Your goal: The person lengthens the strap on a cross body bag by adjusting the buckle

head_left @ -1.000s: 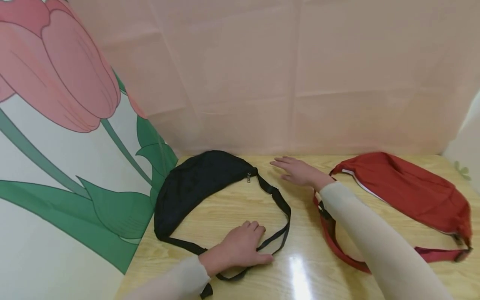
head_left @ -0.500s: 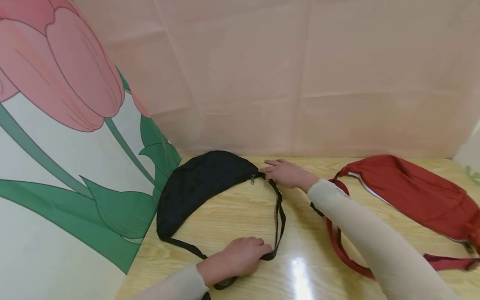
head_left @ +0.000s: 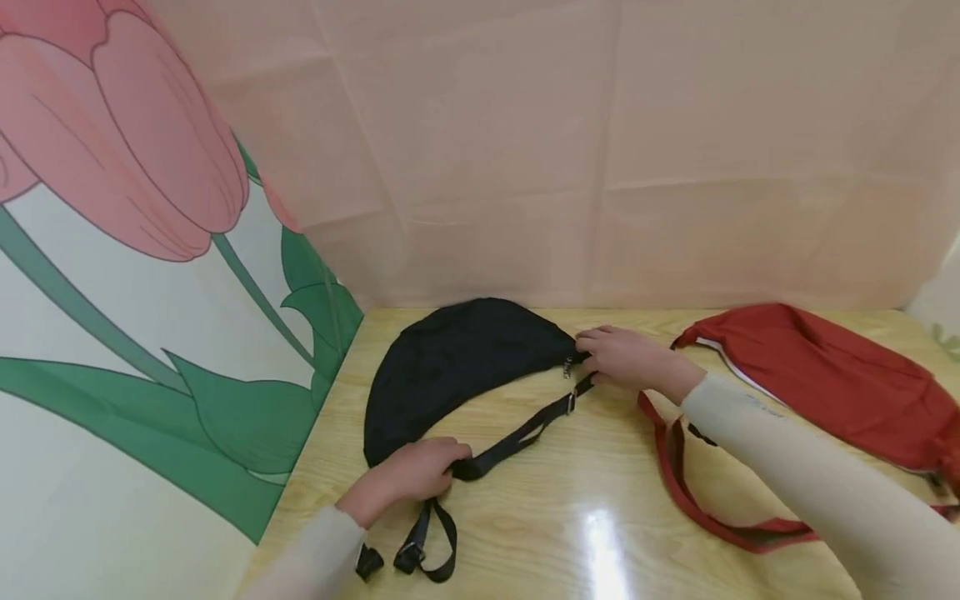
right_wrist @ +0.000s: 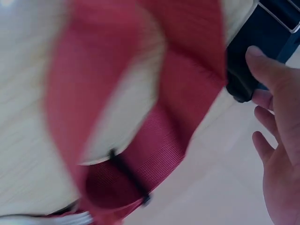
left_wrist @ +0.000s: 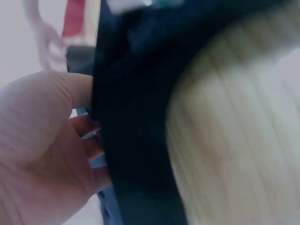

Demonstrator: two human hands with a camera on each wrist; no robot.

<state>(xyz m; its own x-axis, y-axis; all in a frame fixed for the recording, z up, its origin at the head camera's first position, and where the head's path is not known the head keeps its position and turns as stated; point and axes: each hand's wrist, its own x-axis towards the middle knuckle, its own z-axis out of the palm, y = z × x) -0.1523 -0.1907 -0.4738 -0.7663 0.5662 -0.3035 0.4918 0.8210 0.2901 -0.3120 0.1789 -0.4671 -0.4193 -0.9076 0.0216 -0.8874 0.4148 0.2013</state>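
Observation:
A black crescent-shaped waist bag (head_left: 468, 367) lies flat on the wooden table, its zip pull (head_left: 567, 367) near the right end. My left hand (head_left: 412, 475) holds the bag's black strap (head_left: 517, 439) by the lower left end; a strap loop and a buckle piece (head_left: 408, 556) hang below it. In the left wrist view the thumb and fingers close on the wide black webbing (left_wrist: 136, 159). Up at the bag's right end, my right hand (head_left: 633, 358) pinches the strap's root. The right wrist view shows its thumb and index finger on that black end (right_wrist: 258, 47).
To the right lies a red waist bag (head_left: 817, 379). Its red strap (head_left: 693, 504) loops below my right forearm, with a dark buckle partly hidden there. A pink cloth backdrop (head_left: 487, 150) rises behind the table, and a tulip-printed sheet (head_left: 165, 308) stands on the left.
My right hand has reached the black bag's right end and grips it; the bag has shifted right. My left hand has taken the strap and moved up and left, drawing it toward the bag.

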